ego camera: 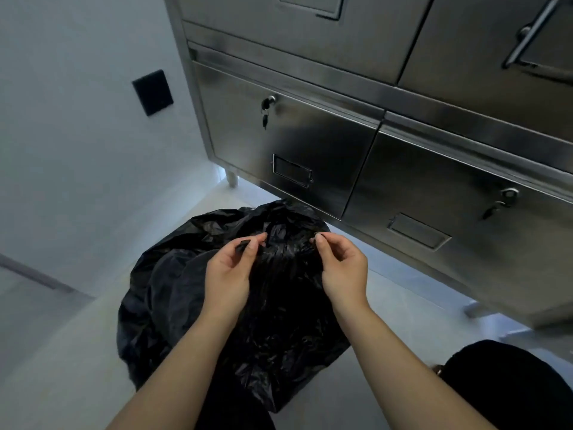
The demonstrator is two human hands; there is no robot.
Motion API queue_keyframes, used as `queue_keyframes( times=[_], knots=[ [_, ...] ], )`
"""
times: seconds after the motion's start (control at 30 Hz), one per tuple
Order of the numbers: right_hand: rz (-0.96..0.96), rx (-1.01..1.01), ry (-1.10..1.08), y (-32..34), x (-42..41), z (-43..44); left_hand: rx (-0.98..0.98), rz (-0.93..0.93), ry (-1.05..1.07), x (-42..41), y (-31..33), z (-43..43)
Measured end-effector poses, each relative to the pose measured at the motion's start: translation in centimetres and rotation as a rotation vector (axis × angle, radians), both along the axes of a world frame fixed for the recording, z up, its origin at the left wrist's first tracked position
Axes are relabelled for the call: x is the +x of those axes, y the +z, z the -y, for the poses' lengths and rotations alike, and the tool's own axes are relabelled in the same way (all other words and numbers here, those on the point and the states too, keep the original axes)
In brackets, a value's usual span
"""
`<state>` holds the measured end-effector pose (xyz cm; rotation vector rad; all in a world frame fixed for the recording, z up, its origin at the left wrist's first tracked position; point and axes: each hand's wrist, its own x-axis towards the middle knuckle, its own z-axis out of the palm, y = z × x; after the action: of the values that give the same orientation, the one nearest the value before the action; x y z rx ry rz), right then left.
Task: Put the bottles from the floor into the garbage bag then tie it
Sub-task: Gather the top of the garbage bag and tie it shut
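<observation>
No legible text or labels anywhere.

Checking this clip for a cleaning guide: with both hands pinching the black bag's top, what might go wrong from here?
1. The left hand and right hand pinch only small bits of thin plastic atop the garbage bag; these may slip or tear when pulled tight.
2. The bag bulges wide, so little slack may remain and the knot could come loose.
3. The steel cabinet stands close behind; the hands could knock it.

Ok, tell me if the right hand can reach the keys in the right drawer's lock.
Probably yes: nothing stands between the right hand and the keys, but it is pinching the garbage bag.
</observation>
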<state>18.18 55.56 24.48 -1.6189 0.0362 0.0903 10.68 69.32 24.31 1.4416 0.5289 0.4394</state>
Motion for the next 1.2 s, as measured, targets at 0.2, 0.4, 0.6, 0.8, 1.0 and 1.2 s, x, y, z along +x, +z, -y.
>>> queue_keyframes(
  times=[0.2, 0.4, 0.6, 0.8, 1.0, 1.2],
  knots=[
    [0.12, 0.002, -0.109, 1.1, -1.5, 1.4, -0.008, 0.051, -0.017, 0.1, 0.8, 1.9],
    [0.088, 0.175, 0.06, 1.4, -1.7, 3.0, -0.108, 0.074, 0.086, -0.1, 1.4, 3.7],
    [-0.033, 0.158, 0.229, 0.7, -0.3, 4.4, -0.002, 0.029, 0.153, -0.8, 0.7, 3.0],
    [-0.169, 0.236, 0.104, 0.7, 2.3, 6.2, 0.008, -0.044, 0.31, -2.0, -1.0, 1.0],
    [-0.08, 0.235, 0.117, 0.4, 2.8, 6.9, 0.098, -0.054, 0.264, -0.6, 0.3, 1.3],
    [0.189, 0.222, 0.208, 1.9, 2.8, 5.5, 0.247, 0.011, 0.191, 1.7, 1.7, 4.5]
  ],
)
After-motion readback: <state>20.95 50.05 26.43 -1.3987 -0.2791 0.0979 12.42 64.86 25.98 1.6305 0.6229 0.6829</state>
